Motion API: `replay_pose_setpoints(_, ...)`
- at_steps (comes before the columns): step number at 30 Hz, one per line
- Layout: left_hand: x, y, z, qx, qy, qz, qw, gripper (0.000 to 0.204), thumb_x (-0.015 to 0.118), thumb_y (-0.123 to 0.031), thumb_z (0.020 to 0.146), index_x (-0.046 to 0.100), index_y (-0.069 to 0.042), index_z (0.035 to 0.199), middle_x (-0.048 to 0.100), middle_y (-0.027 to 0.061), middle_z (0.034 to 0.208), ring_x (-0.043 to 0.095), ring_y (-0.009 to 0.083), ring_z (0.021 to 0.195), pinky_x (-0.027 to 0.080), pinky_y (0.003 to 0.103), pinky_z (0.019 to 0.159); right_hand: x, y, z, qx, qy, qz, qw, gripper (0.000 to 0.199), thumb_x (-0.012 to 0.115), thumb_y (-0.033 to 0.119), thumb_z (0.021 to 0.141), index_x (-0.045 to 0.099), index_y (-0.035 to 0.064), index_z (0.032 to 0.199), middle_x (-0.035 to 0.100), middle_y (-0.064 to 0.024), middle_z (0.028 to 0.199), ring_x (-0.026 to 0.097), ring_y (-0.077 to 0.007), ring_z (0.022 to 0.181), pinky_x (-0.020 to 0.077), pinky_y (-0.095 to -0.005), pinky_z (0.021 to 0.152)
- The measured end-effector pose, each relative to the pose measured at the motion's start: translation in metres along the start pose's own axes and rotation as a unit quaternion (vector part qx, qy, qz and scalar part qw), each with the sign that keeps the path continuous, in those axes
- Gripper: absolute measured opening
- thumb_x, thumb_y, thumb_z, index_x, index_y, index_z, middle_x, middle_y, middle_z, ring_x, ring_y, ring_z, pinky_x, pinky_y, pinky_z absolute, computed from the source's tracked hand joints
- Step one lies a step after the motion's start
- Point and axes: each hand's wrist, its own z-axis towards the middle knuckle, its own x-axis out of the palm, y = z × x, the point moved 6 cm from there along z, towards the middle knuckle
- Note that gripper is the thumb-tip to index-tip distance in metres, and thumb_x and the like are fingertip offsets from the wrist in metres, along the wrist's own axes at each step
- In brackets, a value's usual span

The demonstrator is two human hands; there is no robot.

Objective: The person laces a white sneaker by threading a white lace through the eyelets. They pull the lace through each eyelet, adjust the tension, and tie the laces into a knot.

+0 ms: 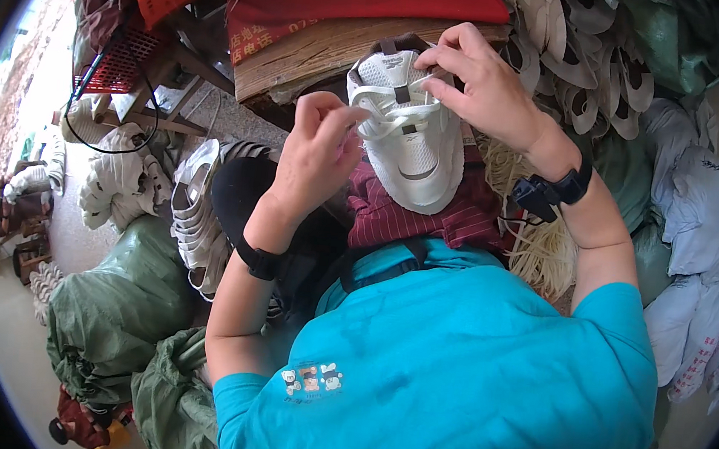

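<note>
A white sneaker upper (421, 157) with a mesh toe lies toe toward me at the edge of the wooden table, over my lap. White shoelace (386, 120) runs across its front in loose loops. My left hand (319, 148) is at the left side of the lacing, its fingers pinched together by the lace loop. On the other side my right hand (478, 85) pinches a lace end near the tongue (387, 70), thumb and forefinger closed. The exact grip of the left fingertips is partly hidden. Dark straps with small devices sit on both wrists.
A wooden table (306, 57) under red cloth (362, 2) stands ahead. Shoe uppers hang in bunches at the upper right (591, 65) and left (198, 210). Pale laces (545, 254) lie right of my lap. Green sacks (127, 290) and white sacks (702, 220) flank me. People sit far left.
</note>
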Motion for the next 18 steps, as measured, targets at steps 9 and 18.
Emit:
replay_pose_setpoints(9, -0.003, -0.018, 0.014, 0.125, -0.062, -0.038, 0.989, 0.027, 0.074, 0.005, 0.07, 0.062, -0.004, 0.092, 0.06, 0.0109, 0.092, 0.063, 0.0262, 0.076, 0.053, 0.034, 0.062, 0.01, 0.003, 0.007, 0.038, 0.01, 0.075, 0.996, 0.011, 0.065, 0.01, 0.088, 0.062, 0.0033, 0.096, 0.057, -0.01, 0.088, 0.063, -0.028, 0.08, 0.0513, -0.0376, 0.075)
replay_pose_setpoints(18, 0.015, 0.026, 0.012, -0.064, -0.166, -0.009, 0.984, 0.021, 0.073, -0.001, 0.077, 0.053, -0.006, 0.082, 0.059, 0.0083, 0.067, 0.062, 0.022, 0.054, 0.051, 0.032, 0.05, 0.032, -0.037, -0.012, 0.244, 0.021, 0.417, 0.875, 0.008, 0.059, 0.01, 0.097, 0.059, 0.0057, 0.104, 0.054, 0.0065, 0.086, 0.046, 0.0003, 0.066, 0.0363, -0.0176, 0.055)
